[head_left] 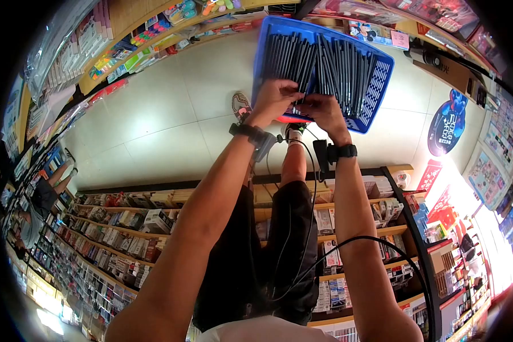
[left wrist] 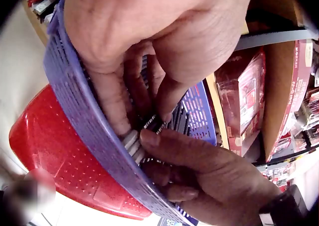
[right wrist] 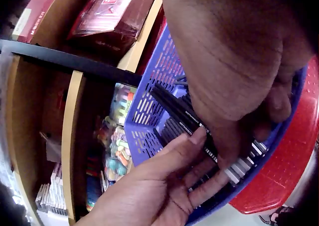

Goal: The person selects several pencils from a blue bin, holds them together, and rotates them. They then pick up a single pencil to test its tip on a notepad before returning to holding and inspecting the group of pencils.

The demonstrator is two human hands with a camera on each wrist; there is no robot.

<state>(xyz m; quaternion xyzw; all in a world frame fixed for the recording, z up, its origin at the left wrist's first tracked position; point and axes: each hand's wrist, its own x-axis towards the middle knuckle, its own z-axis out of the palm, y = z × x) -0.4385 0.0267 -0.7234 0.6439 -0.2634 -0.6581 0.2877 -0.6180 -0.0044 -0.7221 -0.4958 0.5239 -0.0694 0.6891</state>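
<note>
A blue plastic basket [head_left: 382, 85] holds many slim black pens [head_left: 342, 68] in two side-by-side rows. My left hand [head_left: 276, 101] reaches over its near rim, pinching a few black pens [right wrist: 172, 100] between thumb and fingers. Beside it, my right hand [head_left: 328, 117] has its fingers curled at the pale ends [right wrist: 239, 170] of these pens. In the left wrist view, the right thumb [left wrist: 151, 138] lies against the bundle close to the left fingertips. The palms hide part of the bundle in both wrist views.
Under the basket is a red plastic surface with raised dots [left wrist: 75, 161]. Shelves of stationery [head_left: 137, 43] run along the far side, and packed shelves [head_left: 125, 228] stand close below my arms. Cables [head_left: 310, 165] hang between my wrists. Another person [head_left: 40, 196] is at the far left.
</note>
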